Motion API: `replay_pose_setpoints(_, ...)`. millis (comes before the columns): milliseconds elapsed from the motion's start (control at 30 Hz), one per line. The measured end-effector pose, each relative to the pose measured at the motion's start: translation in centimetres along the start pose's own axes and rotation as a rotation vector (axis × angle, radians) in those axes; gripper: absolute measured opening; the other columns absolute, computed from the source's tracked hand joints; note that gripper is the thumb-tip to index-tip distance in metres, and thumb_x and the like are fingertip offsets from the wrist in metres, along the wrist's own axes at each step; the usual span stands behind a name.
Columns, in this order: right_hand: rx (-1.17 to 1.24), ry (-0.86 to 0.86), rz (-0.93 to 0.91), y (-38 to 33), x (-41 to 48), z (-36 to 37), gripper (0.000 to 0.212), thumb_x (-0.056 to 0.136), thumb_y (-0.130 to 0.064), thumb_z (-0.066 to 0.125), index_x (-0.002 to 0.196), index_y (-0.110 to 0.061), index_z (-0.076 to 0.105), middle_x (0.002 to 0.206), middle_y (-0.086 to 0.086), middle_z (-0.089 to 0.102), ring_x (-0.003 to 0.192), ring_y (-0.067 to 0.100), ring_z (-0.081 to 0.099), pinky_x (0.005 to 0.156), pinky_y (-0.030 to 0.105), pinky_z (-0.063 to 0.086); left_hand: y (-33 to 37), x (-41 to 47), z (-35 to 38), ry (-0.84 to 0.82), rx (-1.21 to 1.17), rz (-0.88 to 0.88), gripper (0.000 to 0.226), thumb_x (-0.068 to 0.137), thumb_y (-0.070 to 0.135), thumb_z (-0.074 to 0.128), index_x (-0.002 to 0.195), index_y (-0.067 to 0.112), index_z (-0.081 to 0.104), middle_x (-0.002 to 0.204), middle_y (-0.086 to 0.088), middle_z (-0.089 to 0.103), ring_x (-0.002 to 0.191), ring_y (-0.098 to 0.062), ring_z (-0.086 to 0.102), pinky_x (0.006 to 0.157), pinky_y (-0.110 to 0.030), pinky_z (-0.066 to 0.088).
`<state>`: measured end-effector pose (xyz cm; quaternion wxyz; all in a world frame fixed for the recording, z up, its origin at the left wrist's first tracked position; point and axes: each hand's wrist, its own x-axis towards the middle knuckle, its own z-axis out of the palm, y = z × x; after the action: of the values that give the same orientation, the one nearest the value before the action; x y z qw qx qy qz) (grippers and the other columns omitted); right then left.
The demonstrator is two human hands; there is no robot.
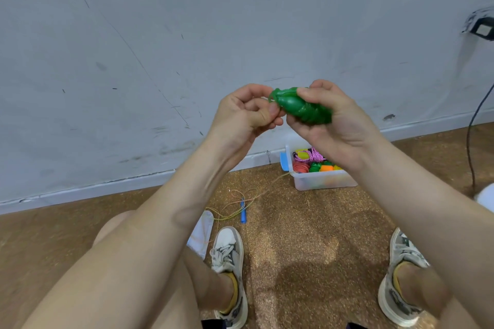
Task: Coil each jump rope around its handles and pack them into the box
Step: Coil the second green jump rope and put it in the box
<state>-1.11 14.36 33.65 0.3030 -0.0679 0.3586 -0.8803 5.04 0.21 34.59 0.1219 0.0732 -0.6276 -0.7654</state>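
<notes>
A green jump rope [302, 108] is wound into a tight bundle around its handles. My right hand [331, 120] grips the bundle from the right, thumb on top. My left hand [248, 112] pinches the rope's loose end at the bundle's left tip. Both hands are raised in front of the wall. Below them on the floor stands a clear plastic box [320, 181] holding several coiled ropes in pink, red, green, orange and yellow. An uncoiled rope with a blue handle [243, 211] lies on the floor to the box's left.
My two shoes [230, 270] [401, 275] rest on the brown speckled floor. A white cloth bag [201, 232] lies by my left knee. A grey scuffed wall rises behind. A black cable [473, 125] hangs at the right.
</notes>
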Motion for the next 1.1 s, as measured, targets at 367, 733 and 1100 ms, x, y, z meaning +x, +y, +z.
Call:
replay_pose_setpoints(367,-0.182,0.225,-0.342,2.5,-1.0,0.7,0.034,0.077,0.004,0.073,0.087,-0.017,0.049,0.087,0.013,0.058,0.078,0.024,0.065,0.072,0.038,0.058,-1.8,0.4,0.8,0.180,0.021,-0.172,0.025,0.081,-0.017,0.050,0.086,0.002,0.064,0.062,-0.005,0.065,0.053,-0.014,0.059,0.056,-0.021,0.051)
replay_pose_setpoints(733,-0.095,0.271,-0.228,2.0,-0.9,0.7,0.034,0.079,0.009,0.069,0.089,-0.016,0.048,0.081,0.009,0.062,0.076,0.026,0.067,0.076,0.040,0.058,-1.8,0.1,1.0,0.129,0.327,-0.132,0.012,0.082,-0.012,0.057,0.085,-0.005,0.066,0.062,-0.008,0.061,0.050,-0.013,0.053,0.053,-0.021,0.046)
replay_pose_setpoints(1100,-0.579,0.131,0.010,0.9,0.3,-1.8,0.012,0.096,-0.017,0.051,0.098,-0.019,0.063,0.100,0.002,0.059,0.089,0.017,0.058,0.076,0.035,0.054,-1.0,0.2,-1.0,0.042,0.619,-0.021,0.015,0.082,-0.006,0.065,0.092,0.006,0.064,0.073,-0.012,0.067,0.063,-0.018,0.066,0.061,-0.024,0.054)
